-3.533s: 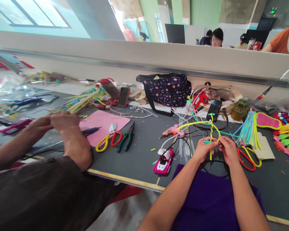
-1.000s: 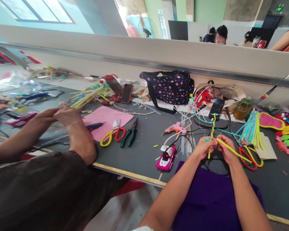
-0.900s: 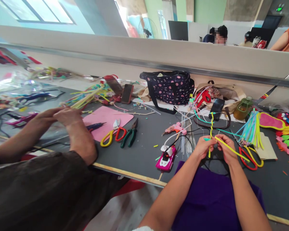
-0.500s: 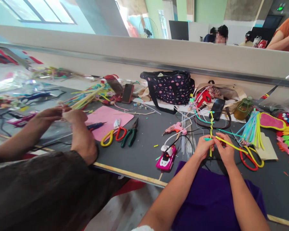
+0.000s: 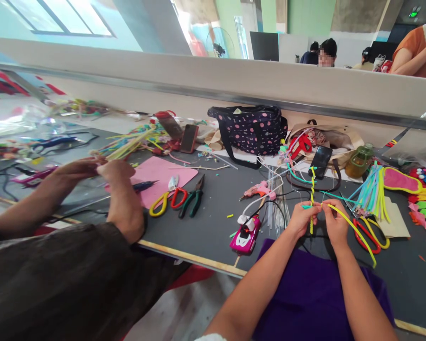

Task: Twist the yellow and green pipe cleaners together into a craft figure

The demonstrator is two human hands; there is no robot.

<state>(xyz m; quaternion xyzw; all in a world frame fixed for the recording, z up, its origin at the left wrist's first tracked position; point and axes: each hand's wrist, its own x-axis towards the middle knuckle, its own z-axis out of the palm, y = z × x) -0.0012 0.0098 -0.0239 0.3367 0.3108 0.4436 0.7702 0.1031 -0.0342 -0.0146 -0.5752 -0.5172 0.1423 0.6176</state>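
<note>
My left hand [image 5: 301, 219] and my right hand [image 5: 334, 220] meet just above the dark table [image 5: 213, 213], both pinching a twisted yellow pipe cleaner [image 5: 312, 189] that stands upright between them. A teal pipe cleaner [image 5: 307, 206] crosses it at my fingertips. A loose yellow tail [image 5: 357, 232] curves from my right hand down to the right, over red and yellow scissors [image 5: 367, 234]. A purple cloth [image 5: 305, 293] lies under my forearms.
A co-worker's hands [image 5: 92, 170] work at the left, near a pink sheet [image 5: 163, 177], scissors [image 5: 166, 201] and green pliers [image 5: 191, 201]. A pink glue gun [image 5: 259, 190], a pink toy car [image 5: 244, 234], a dotted bag [image 5: 250, 130], a phone [image 5: 319, 161] and a pipe-cleaner bundle [image 5: 371, 192] lie around.
The loose yellow tail has swung from an arc up on the left, over to the right and down past my right hand. My hands stay together; the co-worker's hands shifted slightly.
</note>
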